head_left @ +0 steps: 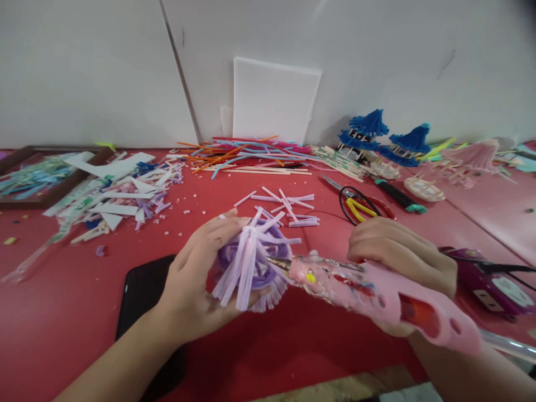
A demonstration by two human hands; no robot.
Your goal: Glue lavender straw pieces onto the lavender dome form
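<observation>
My left hand [199,279] is wrapped round a small purple craft piece [249,259] made of fuzzy pipe cleaner, with pale lilac strips fanning out from its top. In my right hand [402,254] is a pink hot glue gun [347,287], its front smeared with dried glue. The metal nozzle touches or nearly touches the lilac strips on the piece's right side. A clear glue stick [508,345] sticks out of the gun's rear. Just beyond the piece, short lilac pipe cleaner lengths [304,221] lie scattered on the red table [201,357].
A black phone [144,287] lies partly under my left forearm. Scissors [355,204], a green-black tool [400,195] and a purple power strip [488,285] are on the right. Behind them stand blue-roofed models [408,142]. Colored pipe cleaners [251,153] are at the back, scraps [121,195] at left.
</observation>
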